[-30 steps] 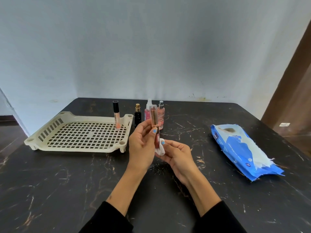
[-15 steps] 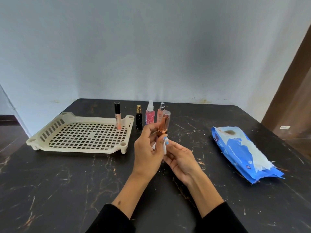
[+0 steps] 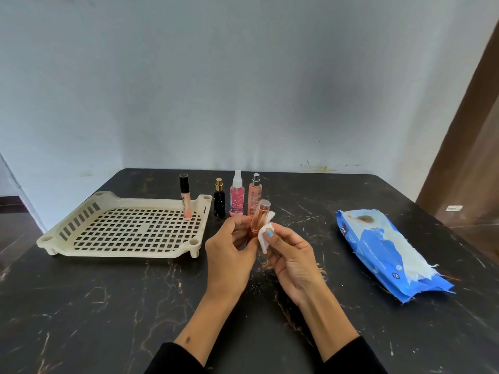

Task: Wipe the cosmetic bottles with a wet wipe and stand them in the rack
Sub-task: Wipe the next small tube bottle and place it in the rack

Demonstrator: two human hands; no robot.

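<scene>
My left hand [image 3: 229, 255] grips the lower end of a small rose-gold bottle [image 3: 259, 218], held upright above the table's middle. My right hand [image 3: 290, 255] presses a white wet wipe [image 3: 265, 237] against the bottle's right side with the thumb. A cream slotted rack [image 3: 127, 228] lies at the left, with a lip gloss tube [image 3: 185, 197] standing in its far right corner. Just right of the rack stand a black bottle [image 3: 219, 201], a pink spray bottle [image 3: 236, 195] and a peach spray bottle [image 3: 254, 194].
A blue pack of wet wipes [image 3: 386, 249] lies at the right with a wipe pulled partly out. The black marble table [image 3: 108, 306] runs to a pale wall at the back. A brown door stands at the far right.
The bottle has shifted slightly right in my left hand. My right hand has brought the wipe up from the bottle's base to wrap its side.
</scene>
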